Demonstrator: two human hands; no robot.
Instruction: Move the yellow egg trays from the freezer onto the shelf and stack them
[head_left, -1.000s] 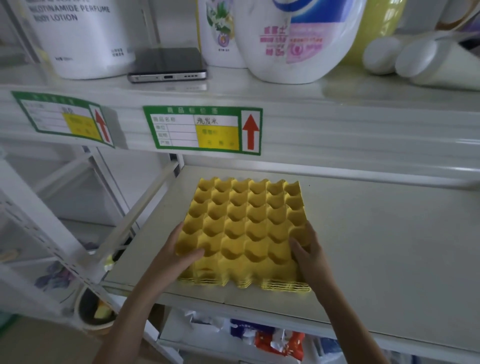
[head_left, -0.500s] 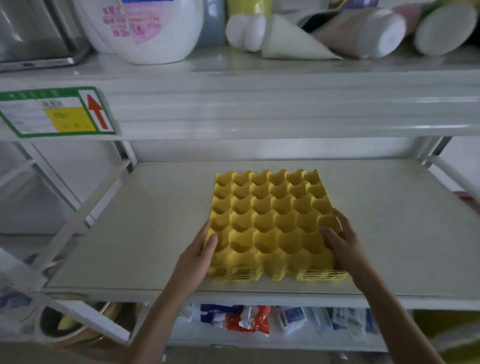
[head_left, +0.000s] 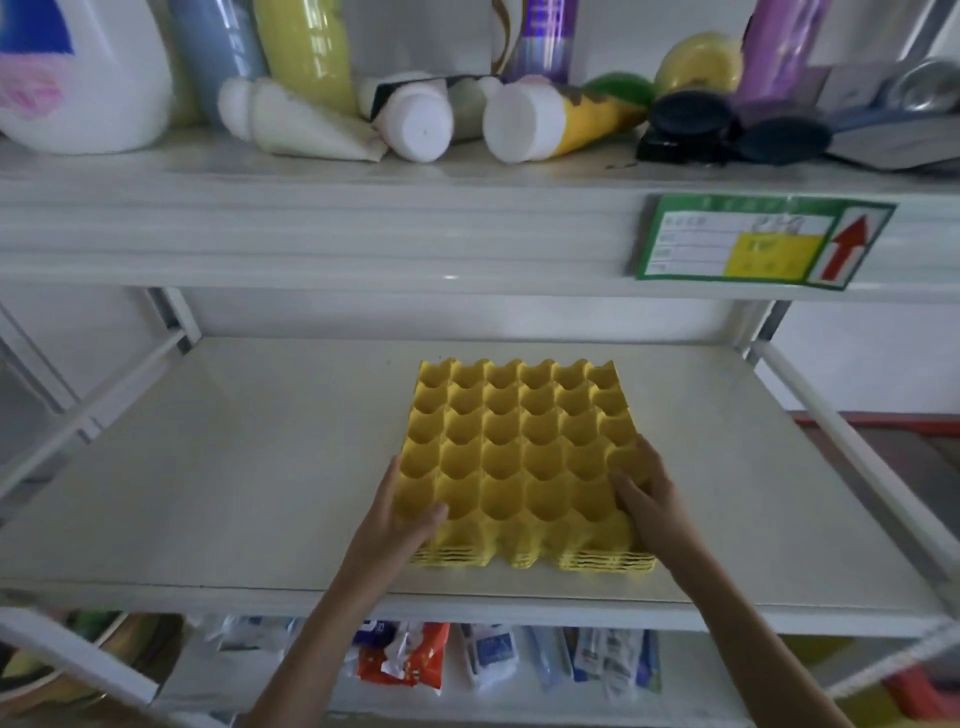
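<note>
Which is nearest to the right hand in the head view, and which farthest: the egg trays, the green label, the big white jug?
1. Egg trays: under the right hand, which rests on their right edge.
2. Green label: above the hand and to its right, on the upper shelf's front edge.
3. White jug: far upper left, standing on the top shelf.

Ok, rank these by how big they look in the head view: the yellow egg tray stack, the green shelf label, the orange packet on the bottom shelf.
1. yellow egg tray stack, clearly largest.
2. green shelf label.
3. orange packet, smallest, though partly hidden behind the left arm, so its full extent is unsure.
</note>
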